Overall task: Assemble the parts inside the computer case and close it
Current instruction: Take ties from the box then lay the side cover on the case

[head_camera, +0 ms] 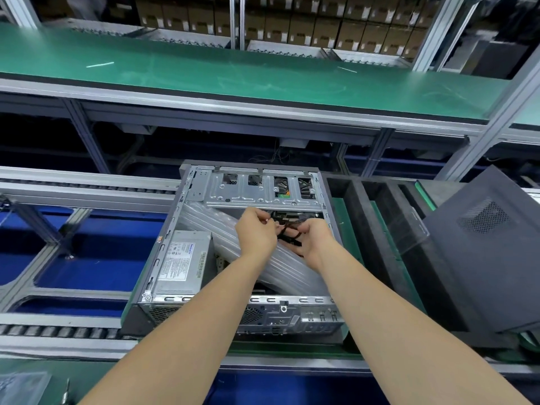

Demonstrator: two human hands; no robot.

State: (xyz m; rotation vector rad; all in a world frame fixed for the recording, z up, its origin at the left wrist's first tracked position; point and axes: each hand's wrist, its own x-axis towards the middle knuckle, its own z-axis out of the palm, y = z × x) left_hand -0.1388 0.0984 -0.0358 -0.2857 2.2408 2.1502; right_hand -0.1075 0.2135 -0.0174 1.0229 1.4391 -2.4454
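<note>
An open grey computer case [163, 252] lies on its side on the conveyor line, its inside facing up. A silver power supply [182, 263] sits at its near left. A metal drive bracket [257, 188] spans the far end. A clear plastic bubble bag [210, 226] lies diagonally across the inside. Over the middle of the case, my left hand [257, 233] and my right hand [314, 239] are both closed on a bundle of black cables [289, 232] stretched between them. The cables' far ends run under the bracket and are partly hidden.
The case's dark side panel [491, 258] with a vent grille leans at the right. Black foam dividers [377, 229] stand between it and the case. Roller rails [58, 331] run to the left. A green-topped shelf [233, 71] crosses above, with stacked cartons behind.
</note>
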